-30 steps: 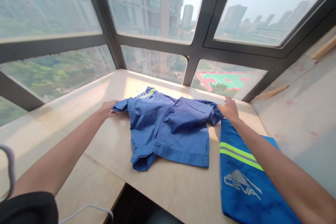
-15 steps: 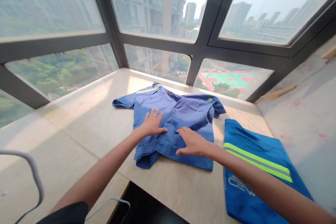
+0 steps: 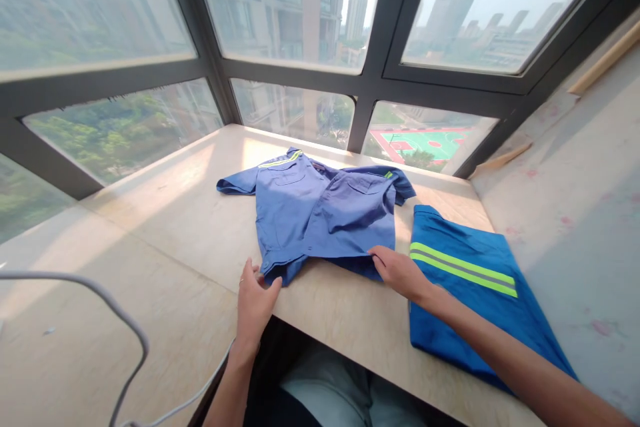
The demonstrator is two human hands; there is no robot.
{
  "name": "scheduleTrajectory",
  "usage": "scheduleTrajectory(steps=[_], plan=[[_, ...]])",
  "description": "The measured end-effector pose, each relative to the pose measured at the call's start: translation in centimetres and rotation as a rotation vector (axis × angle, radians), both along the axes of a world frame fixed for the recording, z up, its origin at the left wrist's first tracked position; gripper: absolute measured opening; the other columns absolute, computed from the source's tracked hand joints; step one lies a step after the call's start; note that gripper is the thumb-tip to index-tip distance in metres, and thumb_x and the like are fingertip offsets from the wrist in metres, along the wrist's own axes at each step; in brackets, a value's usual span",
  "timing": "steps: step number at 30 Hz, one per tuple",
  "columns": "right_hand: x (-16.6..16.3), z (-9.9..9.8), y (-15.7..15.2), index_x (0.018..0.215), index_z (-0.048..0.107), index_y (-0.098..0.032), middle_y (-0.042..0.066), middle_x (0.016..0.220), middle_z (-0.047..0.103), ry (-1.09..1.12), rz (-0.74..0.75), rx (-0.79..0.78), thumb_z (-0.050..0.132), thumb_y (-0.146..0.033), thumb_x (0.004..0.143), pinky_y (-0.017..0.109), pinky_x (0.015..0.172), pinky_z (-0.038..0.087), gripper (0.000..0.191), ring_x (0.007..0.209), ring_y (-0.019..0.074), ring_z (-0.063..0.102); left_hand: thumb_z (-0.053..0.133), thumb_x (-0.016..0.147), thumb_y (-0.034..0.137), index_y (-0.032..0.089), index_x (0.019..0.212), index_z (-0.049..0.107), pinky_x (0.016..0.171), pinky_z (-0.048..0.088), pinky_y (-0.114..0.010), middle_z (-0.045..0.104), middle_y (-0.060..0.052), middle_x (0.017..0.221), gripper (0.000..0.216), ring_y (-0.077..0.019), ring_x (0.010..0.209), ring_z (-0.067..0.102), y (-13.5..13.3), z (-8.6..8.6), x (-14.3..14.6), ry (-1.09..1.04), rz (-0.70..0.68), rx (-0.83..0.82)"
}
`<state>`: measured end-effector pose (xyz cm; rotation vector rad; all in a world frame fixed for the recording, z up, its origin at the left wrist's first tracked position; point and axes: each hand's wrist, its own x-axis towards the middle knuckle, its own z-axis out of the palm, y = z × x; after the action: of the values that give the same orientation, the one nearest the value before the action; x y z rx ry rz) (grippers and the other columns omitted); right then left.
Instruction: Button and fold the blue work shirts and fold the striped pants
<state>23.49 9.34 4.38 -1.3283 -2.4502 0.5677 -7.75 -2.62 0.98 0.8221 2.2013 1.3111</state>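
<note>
A blue short-sleeved work shirt lies front up on the pale surface, with yellow-green stripes at its shoulders. At the lower left corner of its hem is my left hand, thumb and fingers apart, the fingertips at the cloth's edge. My right hand pinches the hem near the lower right corner and lifts it slightly. The underside of the back panel shows below the raised front edge. A folded brighter blue garment with a yellow-green and grey stripe lies partly under my right forearm.
The pale stone-like ledge ends at a front edge above my legs. A grey cable arcs over the left side, and a thinner white cord runs near my left forearm. Framed windows enclose the back; a wall stands on the right.
Both hands have moved from lying on the shirt's front to its lower hem, the left one down and left. My right hand has taken hold of the hem and raised it a little.
</note>
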Motion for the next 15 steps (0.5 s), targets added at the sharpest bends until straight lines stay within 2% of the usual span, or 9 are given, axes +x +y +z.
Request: scheduleTrajectory(steps=[3, 5, 9, 11, 15], plan=[[0.5, 1.9, 0.7, 0.107, 0.062, -0.020, 0.006, 0.087, 0.067, 0.395, -0.290, -0.073, 0.040, -0.038, 0.095, 0.036, 0.068, 0.055, 0.031, 0.073, 0.0222, 0.065, 0.078, 0.061, 0.024, 0.019, 0.112, 0.061, 0.077, 0.055, -0.037, 0.068, -0.005, 0.086, 0.053, -0.0241, 0.078, 0.068, 0.8, 0.8, -0.7, -0.199, -0.059, 0.004], [1.4, 3.2, 1.4, 0.105, 0.061, -0.020, 0.004, 0.086, 0.065, 0.644, -0.490, -0.062, 0.043, -0.043, 0.092, 0.032, 0.060, 0.052, 0.032, 0.068, 0.0194, 0.061, 0.070, 0.068, 0.021, 0.018, 0.099, 0.062, 0.068, 0.054, -0.031, 0.066, -0.003, 0.077, 0.033, -0.0194, 0.071, 0.066, 1.6, 1.8, -0.9, -0.349, -0.020, 0.084], [3.7, 4.6, 2.3, 0.093, 0.061, -0.018, 0.002, 0.083, 0.062, 0.896, -0.790, 0.163, 0.052, -0.041, 0.081, 0.028, 0.060, 0.048, 0.027, 0.068, 0.0160, 0.056, 0.053, 0.078, 0.017, 0.022, 0.101, 0.050, 0.069, 0.056, -0.027, 0.062, 0.000, 0.087, 0.024, -0.0113, 0.069, 0.063, 2.5, 4.2, -1.5, -0.602, 0.350, 0.412], [4.5, 4.5, 2.0, 0.091, 0.060, -0.019, 0.001, 0.079, 0.060, 0.945, -0.852, 0.135, 0.053, -0.040, 0.077, 0.027, 0.056, 0.045, 0.026, 0.063, 0.0147, 0.052, 0.051, 0.079, 0.015, 0.024, 0.101, 0.045, 0.071, 0.057, -0.029, 0.060, 0.001, 0.090, 0.025, -0.0107, 0.070, 0.063, 2.4, 5.1, -1.8, -0.606, 0.451, 0.469], [5.3, 3.4, -0.3, 0.104, 0.060, -0.018, 0.002, 0.081, 0.063, 0.836, -0.817, 0.021, 0.051, -0.031, 0.072, 0.027, 0.055, 0.046, 0.036, 0.063, 0.0161, 0.056, 0.053, 0.078, 0.018, 0.025, 0.104, 0.045, 0.066, 0.057, -0.029, 0.058, 0.001, 0.087, 0.028, -0.0113, 0.066, 0.061, 1.2, 5.0, -2.1, -0.529, 0.452, 0.386]])
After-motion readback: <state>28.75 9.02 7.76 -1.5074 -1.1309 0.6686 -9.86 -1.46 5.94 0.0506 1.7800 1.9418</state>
